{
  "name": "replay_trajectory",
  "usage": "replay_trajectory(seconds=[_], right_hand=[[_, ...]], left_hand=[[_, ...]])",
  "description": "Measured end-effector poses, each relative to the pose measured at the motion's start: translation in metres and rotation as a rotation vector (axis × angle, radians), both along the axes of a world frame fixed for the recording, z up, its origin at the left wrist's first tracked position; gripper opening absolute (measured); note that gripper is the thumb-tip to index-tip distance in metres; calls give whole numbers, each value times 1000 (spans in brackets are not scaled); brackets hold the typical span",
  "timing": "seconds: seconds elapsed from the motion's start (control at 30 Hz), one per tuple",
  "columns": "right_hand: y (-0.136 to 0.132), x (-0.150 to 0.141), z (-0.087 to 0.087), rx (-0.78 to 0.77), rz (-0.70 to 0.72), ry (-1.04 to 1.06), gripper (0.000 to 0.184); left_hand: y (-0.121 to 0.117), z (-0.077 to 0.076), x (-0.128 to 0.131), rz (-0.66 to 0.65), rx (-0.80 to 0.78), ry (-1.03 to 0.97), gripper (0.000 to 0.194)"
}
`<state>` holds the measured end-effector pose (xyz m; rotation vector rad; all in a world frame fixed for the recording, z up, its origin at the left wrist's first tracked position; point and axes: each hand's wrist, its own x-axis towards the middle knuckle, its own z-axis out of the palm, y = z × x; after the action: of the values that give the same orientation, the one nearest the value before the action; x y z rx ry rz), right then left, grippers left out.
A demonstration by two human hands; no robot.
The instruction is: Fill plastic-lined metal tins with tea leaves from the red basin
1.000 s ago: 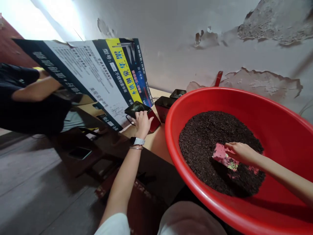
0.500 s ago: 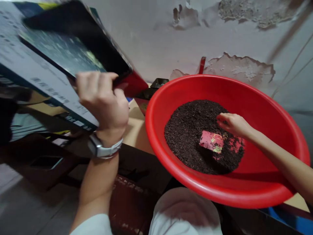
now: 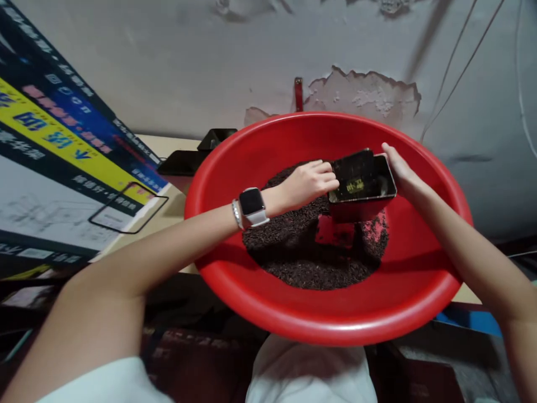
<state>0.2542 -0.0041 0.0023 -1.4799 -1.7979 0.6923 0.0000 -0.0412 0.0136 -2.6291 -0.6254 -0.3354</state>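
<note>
A big red basin (image 3: pixel 335 319) holds a heap of dark loose tea leaves (image 3: pixel 293 252). Over the heap I hold a dark red rectangular tin (image 3: pixel 361 187), its open top facing me. My left hand (image 3: pixel 308 183), with a white watch on the wrist, grips the tin's left end with curled fingers. My right hand (image 3: pixel 400 170) presses flat against the tin's right end. Under the tin a red shiny packet (image 3: pixel 335 232) lies half sunk in the leaves.
A printed cardboard box (image 3: pixel 62 168) leans at the left over a tan table (image 3: pixel 168 151). More dark tins (image 3: pixel 184 162) stand behind the basin's left rim. A peeling grey wall rises at the back. My white-clad knee (image 3: pixel 310 375) is below the basin.
My left hand carried the tin from the table at the left into the basin. My right hand left the red packet and came up against the tin's right end. The view swung right.
</note>
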Motion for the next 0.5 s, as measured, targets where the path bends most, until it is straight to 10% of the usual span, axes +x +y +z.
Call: replay_trajectory(seconds=[0.13, 0.5], right_hand=[[-7, -15, -6, -333, -3, 149, 60], [-17, -27, -14, -244, 135, -368, 53]], left_hand=[[8, -23, 12, -66, -65, 89, 22], [27, -29, -4, -82, -248, 150, 25]])
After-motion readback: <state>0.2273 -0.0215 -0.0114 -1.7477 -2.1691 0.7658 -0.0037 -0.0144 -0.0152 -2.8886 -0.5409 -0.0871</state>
